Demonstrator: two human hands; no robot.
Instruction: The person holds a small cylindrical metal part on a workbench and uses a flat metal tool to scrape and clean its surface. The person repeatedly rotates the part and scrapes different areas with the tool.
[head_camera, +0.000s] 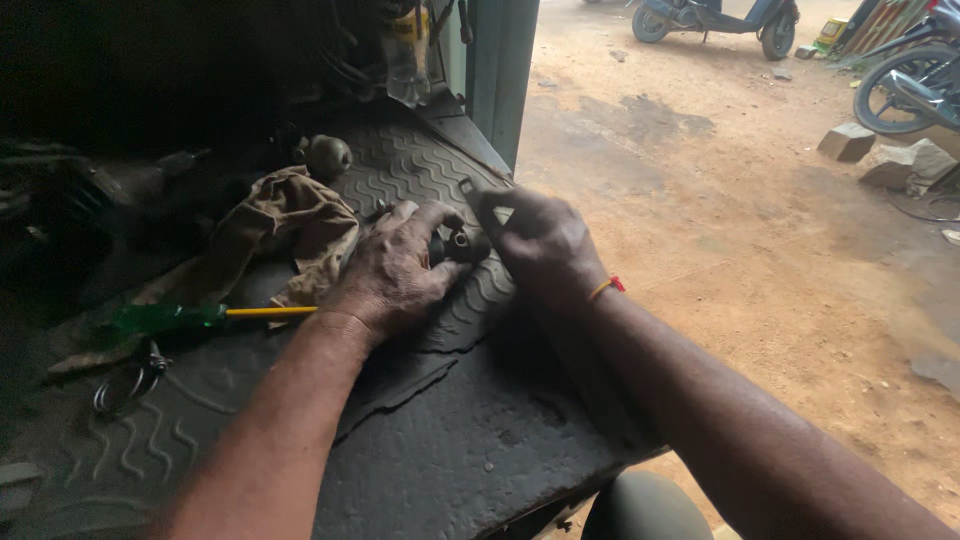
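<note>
A: How far along does the work look?

B: Midway, I'd judge. A small dark metal part (462, 243) sits at the centre of the frame on the ribbed rubber mat (420, 440), held between both hands. It's still being handled, not set aside, and whether it's fully fitted together I can't tell.

A: And the tools?

B: The green-handled screwdriver (190, 317) lies untouched at left, beside a crumpled brown rag (290, 225). A metal ring (125, 388) lies lower left, a round grey knob (327, 156) above the rag.

A: How are the hands posed?

B: The left hand (390, 275) lies palm down on the mat, fingers curled round the part's left side. The right hand (545, 245) comes in from the right, wrist raised, its fingers pressed together, pinching the part's other end; a thin orange band (606, 288) circles that wrist
</note>
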